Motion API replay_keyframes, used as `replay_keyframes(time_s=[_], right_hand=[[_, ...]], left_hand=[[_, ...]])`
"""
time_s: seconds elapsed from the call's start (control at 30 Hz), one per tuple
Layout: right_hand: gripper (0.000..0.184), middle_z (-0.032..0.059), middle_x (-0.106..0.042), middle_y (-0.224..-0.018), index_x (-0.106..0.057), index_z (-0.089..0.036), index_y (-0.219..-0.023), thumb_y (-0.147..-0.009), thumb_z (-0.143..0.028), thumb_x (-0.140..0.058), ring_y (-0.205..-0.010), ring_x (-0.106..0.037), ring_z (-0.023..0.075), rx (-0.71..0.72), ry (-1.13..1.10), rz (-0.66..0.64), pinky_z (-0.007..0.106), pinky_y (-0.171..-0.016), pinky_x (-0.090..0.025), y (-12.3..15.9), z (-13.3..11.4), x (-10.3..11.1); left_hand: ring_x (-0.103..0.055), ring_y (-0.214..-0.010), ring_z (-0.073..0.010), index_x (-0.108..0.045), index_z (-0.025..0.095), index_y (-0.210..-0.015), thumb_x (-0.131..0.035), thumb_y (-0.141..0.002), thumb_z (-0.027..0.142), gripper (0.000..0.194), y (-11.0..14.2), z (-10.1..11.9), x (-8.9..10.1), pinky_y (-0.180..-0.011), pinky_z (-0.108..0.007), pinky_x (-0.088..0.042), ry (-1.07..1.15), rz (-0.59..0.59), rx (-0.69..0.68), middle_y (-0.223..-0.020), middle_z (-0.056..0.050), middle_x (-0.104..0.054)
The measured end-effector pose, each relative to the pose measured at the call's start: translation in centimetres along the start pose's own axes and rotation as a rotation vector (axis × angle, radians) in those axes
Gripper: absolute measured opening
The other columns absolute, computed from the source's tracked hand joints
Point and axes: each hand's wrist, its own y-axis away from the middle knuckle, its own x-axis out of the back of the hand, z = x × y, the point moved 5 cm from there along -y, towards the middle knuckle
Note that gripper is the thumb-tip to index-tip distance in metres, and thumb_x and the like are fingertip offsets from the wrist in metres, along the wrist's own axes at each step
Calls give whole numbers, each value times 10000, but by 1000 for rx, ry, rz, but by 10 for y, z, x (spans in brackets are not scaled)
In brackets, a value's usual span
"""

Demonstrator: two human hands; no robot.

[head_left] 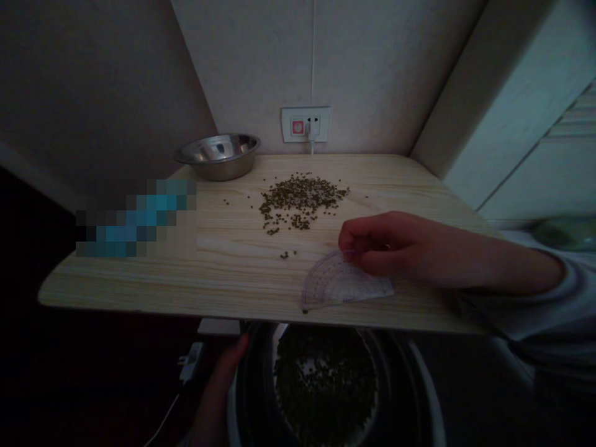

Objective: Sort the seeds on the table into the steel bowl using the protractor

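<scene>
R hand [386, 245] w/ protractor [342, 282] nr tbl front edge [162, 307], room to L.

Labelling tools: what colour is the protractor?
The protractor is clear, tinged purplish; best in head view.

The right hand [391, 245] and forearm [503, 267] are left bare, and the arm above them is covered by a loose sleeve [544, 316] in dim grey-blue, ended by a wide cuff [570, 279] that is edged with faint darker bands. The cloth is gathered into soft folds and is darkened by shadow on its lower side, where a paler streak can be seen. The left hand [218, 379] is also bare, its outline blurred and dimmed by the dark.
</scene>
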Motion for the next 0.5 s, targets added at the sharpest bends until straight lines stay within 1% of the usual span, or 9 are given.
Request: replay_keyframes(time_s=[0.03,0.1,0.13,0.2,0.33,0.43,0.5], right_hand=[[42,-34,-451,-566,-469,-168,-648,-669,-183,-436,-505,-393,68,11,-5,-31,200,-459,-290,1,-2,-2],[41,-33,-459,-581,-470,-167,-653,-674,-184,-439,-521,-403,68,29,-10,-77,197,-471,-302,2,-5,-4],[40,-33,-464,-587,-473,-167,-659,-675,-183,-441,-527,-407,67,34,-14,-92,196,-477,-306,3,-6,-5],[39,-34,-473,-592,-481,-166,-679,-677,-185,-447,-525,-410,64,33,-27,-102,194,-477,-308,4,-6,-6],[72,-37,-495,-591,-487,-174,-733,-694,-225,-452,-502,-417,61,22,-39,-72,188,-453,-302,2,-3,-8],[108,-41,-509,-574,-481,-188,-764,-710,-273,-445,-494,-442,67,14,-40,-29,191,-444,-311,-1,-1,-8],[111,-44,-523,-559,-478,-195,-769,-713,-281,-437,-493,-464,74,-16,-35,4,199,-452,-324,-3,2,-6]], left_hand=[[-600,-770,-242,-625,196,-588,-527,-667,227,130,2,1,-4,-807,-382,-405,10,18,23,-512,3,-648],[-595,-794,-235,-619,196,-555,-508,-677,207,165,7,0,-8,-821,-363,-398,71,97,140,-509,-7,-647],[-592,-805,-230,-619,196,-554,-508,-677,200,166,9,1,-11,-829,-353,-392,77,124,171,-504,-7,-646],[-586,-825,-226,-621,190,-554,-494,-694,200,189,13,3,-15,-840,-347,-381,92,132,182,-527,-8,-654],[-564,-875,-235,-617,208,-528,-519,-669,213,172,16,5,-19,-852,-354,-372,118,108,137,-543,-5,-659],[-567,-869,-239,-606,220,-496,-549,-635,212,151,13,4,-13,-846,-353,-377,107,156,126,-548,-3,-661],[-573,-857,-237,-614,217,-505,-557,-627,205,135,9,2,-9,-830,-346,-392,105,156,149,-544,-3,-661]])
